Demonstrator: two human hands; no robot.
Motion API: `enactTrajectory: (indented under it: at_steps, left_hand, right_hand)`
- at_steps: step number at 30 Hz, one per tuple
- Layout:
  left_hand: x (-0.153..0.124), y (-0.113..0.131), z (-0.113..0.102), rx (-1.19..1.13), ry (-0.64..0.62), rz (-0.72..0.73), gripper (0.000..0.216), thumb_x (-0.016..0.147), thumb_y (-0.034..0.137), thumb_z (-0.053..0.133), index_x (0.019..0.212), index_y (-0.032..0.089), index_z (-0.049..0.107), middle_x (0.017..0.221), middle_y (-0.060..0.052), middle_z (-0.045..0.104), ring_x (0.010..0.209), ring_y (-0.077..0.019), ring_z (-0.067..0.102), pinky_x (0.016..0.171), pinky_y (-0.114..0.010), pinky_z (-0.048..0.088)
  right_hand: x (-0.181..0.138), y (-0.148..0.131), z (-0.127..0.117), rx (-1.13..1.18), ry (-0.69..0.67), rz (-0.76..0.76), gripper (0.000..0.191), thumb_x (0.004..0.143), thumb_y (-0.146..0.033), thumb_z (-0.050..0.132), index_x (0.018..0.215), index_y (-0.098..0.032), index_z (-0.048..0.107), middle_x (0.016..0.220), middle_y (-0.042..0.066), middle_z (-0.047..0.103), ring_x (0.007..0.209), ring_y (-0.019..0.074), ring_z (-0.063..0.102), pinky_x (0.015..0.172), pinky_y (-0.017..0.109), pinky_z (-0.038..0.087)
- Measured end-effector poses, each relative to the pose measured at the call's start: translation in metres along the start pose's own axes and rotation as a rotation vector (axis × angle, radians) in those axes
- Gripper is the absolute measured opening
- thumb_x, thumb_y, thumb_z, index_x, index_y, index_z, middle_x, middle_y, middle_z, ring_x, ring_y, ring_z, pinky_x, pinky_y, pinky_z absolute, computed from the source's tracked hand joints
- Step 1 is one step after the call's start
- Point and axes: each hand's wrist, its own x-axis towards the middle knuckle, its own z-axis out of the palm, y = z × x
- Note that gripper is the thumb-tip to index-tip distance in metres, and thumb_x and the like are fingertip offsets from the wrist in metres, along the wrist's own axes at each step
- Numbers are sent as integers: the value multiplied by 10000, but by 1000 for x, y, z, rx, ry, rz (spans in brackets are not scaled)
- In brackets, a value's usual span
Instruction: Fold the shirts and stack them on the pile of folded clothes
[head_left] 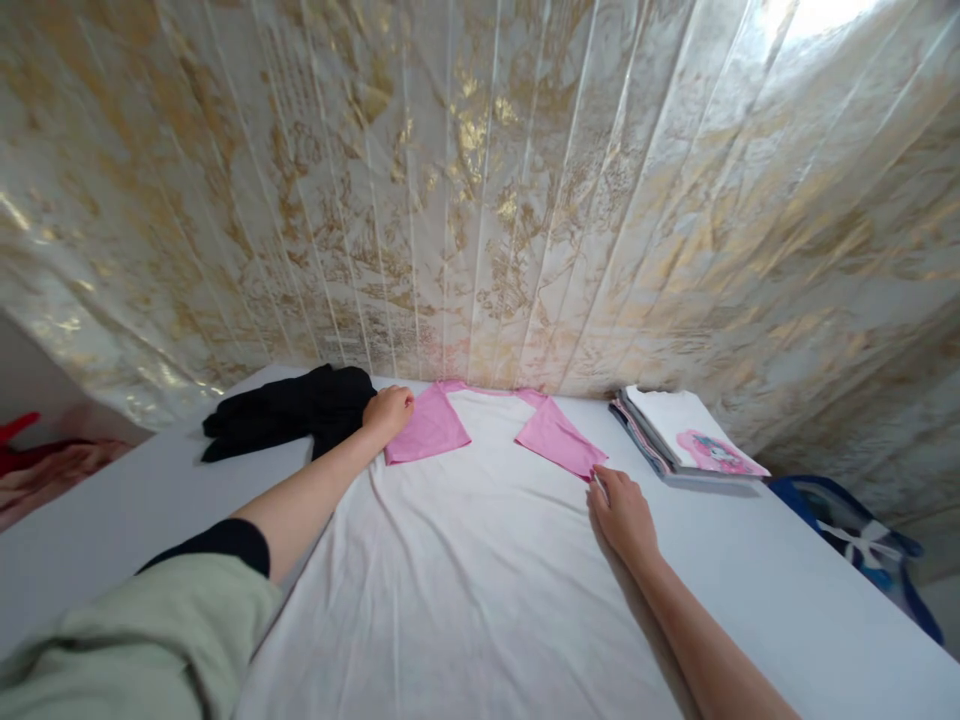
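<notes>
A white T-shirt (465, 560) with pink short sleeves and a pink neckline lies spread flat, its collar toward the back edge of the table. My left hand (388, 412) is closed at the outer edge of the left pink sleeve (431, 428), beside a bundle of black cloth (289, 408). The fingertips of my left hand are partly hidden. At the lower corner of the right pink sleeve (561, 438), my right hand (624, 508) pinches the fabric between thumb and fingers. Soft wrinkles run down the shirt's body.
A stack of folded clothes (682, 430), topped by a white one with a pink print, sits at the back right of the white table (750, 560). Beyond the right edge is a blue-trimmed clear bag (862, 545). A gold-patterned curtain (480, 200) hangs behind. Reddish cloth (60, 475) lies at far left.
</notes>
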Motion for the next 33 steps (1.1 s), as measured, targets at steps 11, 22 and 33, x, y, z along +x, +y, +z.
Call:
enactTrajectory:
  at_steps: [11, 22, 33]
  left_hand:
    - [75, 27, 46, -32, -80, -85, 357, 901, 317, 464, 1226, 240, 591, 1246, -80, 619, 1086, -229, 599, 796, -289, 472]
    - [90, 27, 47, 42, -105, 96, 328, 922, 247, 363, 1043, 301, 663, 1123, -39, 634, 1043, -239, 582, 758, -316, 421]
    - [101, 26, 51, 56, -79, 7, 351, 925, 266, 338, 1073, 261, 656, 1144, -66, 667, 975, -257, 616, 727, -330, 416]
  right_hand:
    - [1, -1, 5, 14, 31, -23, 338, 934, -223, 422, 1223, -161, 584, 1173, 98, 608, 1031, 236, 537, 898, 342, 399]
    - [3, 0, 5, 85, 50, -15, 341, 909, -219, 415, 1190, -181, 603, 1158, 96, 619, 1019, 234, 548, 903, 365, 422]
    - [2, 4, 10, 112, 45, -39, 344, 922, -256, 404, 1199, -173, 590, 1164, 100, 608, 1025, 242, 538, 905, 388, 422]
